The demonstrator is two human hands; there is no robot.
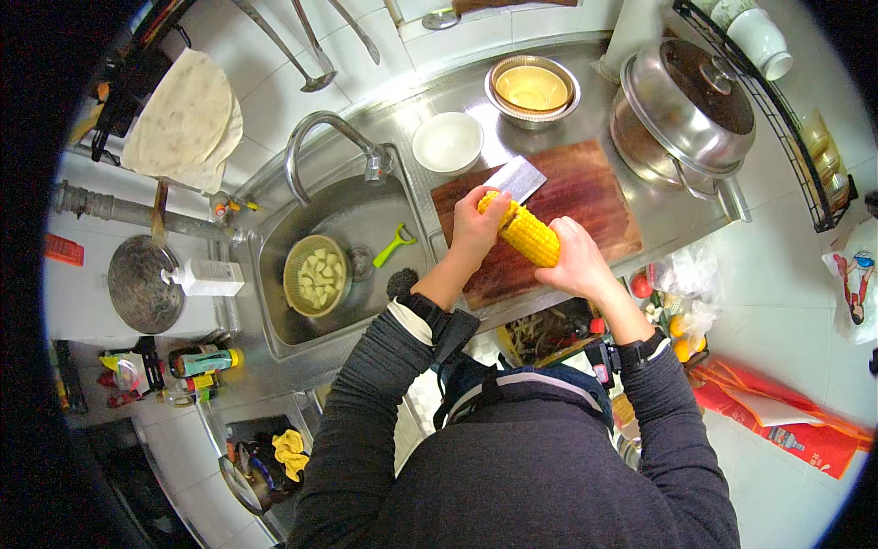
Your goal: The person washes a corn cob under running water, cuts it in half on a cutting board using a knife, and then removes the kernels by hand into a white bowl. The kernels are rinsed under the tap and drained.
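Note:
An ear of yellow corn is held in both hands above a reddish-brown wooden cutting board. A dark gap runs across the cob near its upper left end, where the kernels are broken through. My left hand grips that short end, thumb close to the gap. Around the lower right end my right hand is closed. Behind the corn lies a cleaver, its broad blade flat on the board; its handle is hidden, behind my left hand or the corn.
Left of the board, the steel sink holds a basket of cut pale pieces and a green peeler. A white bowl, nested bowls and a lidded steel pot stand behind. A faucet arches over the sink.

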